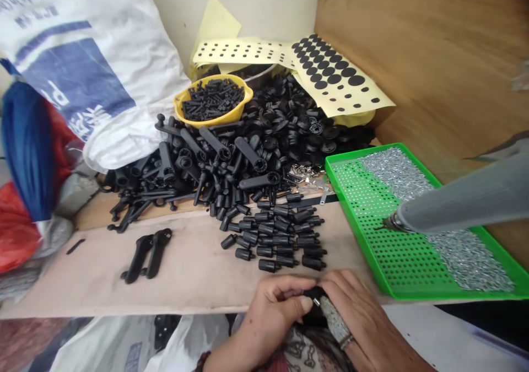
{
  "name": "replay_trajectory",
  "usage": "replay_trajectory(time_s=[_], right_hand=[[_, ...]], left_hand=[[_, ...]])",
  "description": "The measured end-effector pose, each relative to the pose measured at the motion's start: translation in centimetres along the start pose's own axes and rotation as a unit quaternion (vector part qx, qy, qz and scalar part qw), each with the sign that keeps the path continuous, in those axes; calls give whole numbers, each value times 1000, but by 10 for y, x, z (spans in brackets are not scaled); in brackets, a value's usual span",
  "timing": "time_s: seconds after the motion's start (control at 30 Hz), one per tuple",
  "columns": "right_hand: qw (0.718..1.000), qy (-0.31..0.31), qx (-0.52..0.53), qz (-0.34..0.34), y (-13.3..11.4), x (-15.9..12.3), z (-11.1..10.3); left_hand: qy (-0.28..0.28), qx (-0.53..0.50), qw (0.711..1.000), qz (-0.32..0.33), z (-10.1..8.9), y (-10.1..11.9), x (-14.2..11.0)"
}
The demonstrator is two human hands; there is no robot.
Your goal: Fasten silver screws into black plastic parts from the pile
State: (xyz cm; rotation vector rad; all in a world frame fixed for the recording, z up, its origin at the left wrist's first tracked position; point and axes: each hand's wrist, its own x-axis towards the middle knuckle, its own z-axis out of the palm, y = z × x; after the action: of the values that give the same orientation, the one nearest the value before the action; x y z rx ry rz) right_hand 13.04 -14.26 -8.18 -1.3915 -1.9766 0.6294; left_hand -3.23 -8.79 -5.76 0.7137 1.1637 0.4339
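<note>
At the table's front edge my left hand [278, 312] and my right hand [356, 318] meet, both closed on a small black plastic part [314, 293], mostly hidden by the fingers. A short shiny metal pin [316, 301] shows on it beside my left thumb. Grey cloth wrapping [336, 321] covers a digit of my right hand. Just beyond the hands lie several black ribbed handle knobs [268, 264] in loose rows. Two black crank handles [156, 253] lie side by side farther left.
A green perforated tray [359, 212] with small metal pins [467, 262] sits right, under a grey power screwdriver [463, 195]. Behind are heaped black crank arms [250, 152], a yellow basket [212, 119] of black screws, and yellow sticker sheets [357, 103]. A white sack [136, 41] stands left.
</note>
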Motion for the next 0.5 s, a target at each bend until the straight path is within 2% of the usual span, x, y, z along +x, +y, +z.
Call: replay_trajectory(time_s=[0.2, 0.33, 0.5], right_hand=[[1000, -26, -12, 9, 5, -6, 3], [996, -78, 9, 35, 5, -8, 3], [997, -74, 8, 29, 6, -9, 1]], left_hand=[[-6, 43, 999, 28, -3, -5, 0], [-16, 45, 998, 30, -4, -5, 0], [-39, 48, 996, 67, -3, -6, 2]])
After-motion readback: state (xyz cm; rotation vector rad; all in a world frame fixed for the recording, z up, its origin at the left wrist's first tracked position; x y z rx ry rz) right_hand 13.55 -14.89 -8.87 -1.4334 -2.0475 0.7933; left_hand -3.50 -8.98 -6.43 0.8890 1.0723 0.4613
